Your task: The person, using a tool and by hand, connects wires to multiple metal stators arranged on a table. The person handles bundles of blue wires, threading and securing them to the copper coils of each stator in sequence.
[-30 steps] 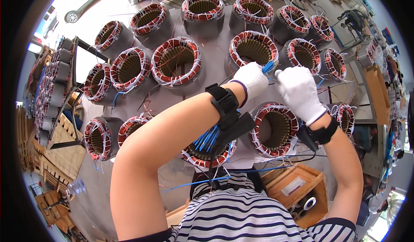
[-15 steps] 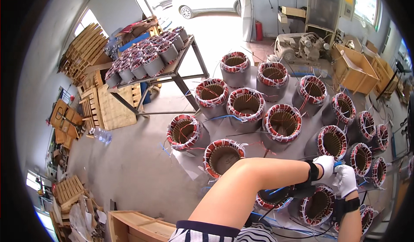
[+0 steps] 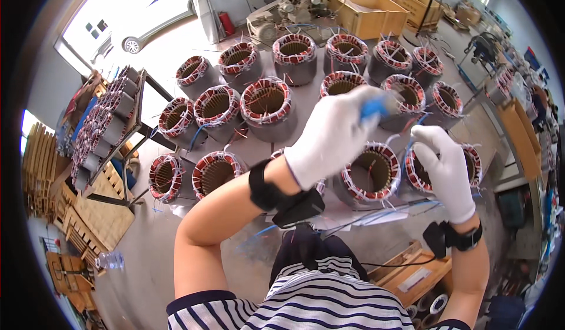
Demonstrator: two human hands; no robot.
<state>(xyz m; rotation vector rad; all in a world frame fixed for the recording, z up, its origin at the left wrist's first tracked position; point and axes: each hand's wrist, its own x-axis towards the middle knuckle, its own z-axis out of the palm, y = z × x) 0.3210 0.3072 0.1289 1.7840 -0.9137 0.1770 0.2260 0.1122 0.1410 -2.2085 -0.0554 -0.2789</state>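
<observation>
White knit gloves cover both hands. My left hand (image 3: 332,136) is raised over the middle of the stators, its fingers closed around a blue thing (image 3: 374,108); motion blurs it and I cannot make out its kind. Lower and to the right, my right hand (image 3: 445,168) is above a stator (image 3: 416,171) with red windings and white lacing. Its thumb and forefinger curve with a gap between them, and nothing plainly shows in the gap. A blue lead (image 3: 421,119) rises close to those fingertips. Left of it, another stator (image 3: 371,174) stands below my left wrist.
Several grey stators, such as one at the centre (image 3: 266,103), stand in rows with loose leads. A metal table (image 3: 141,109) at left carries more stators. Wooden crates (image 3: 368,15) and a machine (image 3: 288,15) are at the back. Near my body lies an open wooden box (image 3: 412,274).
My view has swung to the right. My hands, together at some blue pieces before, are now apart; the left is lifted with the blue thing, the right is lower beside it.
</observation>
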